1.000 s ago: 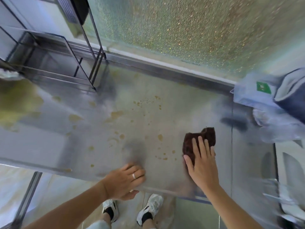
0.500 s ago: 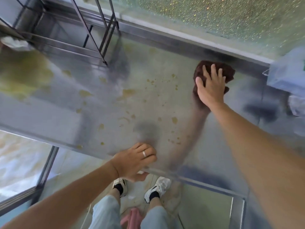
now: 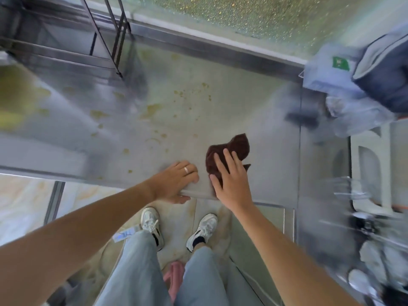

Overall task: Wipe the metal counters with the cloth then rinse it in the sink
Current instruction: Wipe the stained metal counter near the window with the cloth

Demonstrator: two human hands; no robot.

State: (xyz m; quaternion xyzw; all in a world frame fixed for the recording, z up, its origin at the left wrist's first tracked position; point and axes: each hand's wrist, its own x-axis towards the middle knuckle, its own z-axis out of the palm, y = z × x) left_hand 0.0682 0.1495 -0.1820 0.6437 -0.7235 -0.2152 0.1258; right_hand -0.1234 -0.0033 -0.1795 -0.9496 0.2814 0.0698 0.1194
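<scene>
A dark brown cloth (image 3: pixel 235 149) lies crumpled on the metal counter (image 3: pixel 220 111) near its front edge. My right hand (image 3: pixel 231 180) presses flat on the cloth with straight fingers, covering its near part. My left hand (image 3: pixel 176 180), with a ring on one finger, rests on the counter's front edge just left of the cloth, fingers on top and thumb under the lip. Yellowish spots and smears (image 3: pixel 154 109) dot the counter to the left and behind the cloth.
A dark wire rack (image 3: pixel 103 40) stands at the back left. Bags and plastic wrap (image 3: pixel 353 89) are piled at the right, a white tray (image 3: pixel 371 164) in front of them. A speckled wall (image 3: pixel 265 16) rises behind. My legs and shoes (image 3: pixel 176 228) show below the edge.
My right hand has pulled the cloth from the counter's back edge to the front edge, beside my left hand. The left hand stays on the front lip.
</scene>
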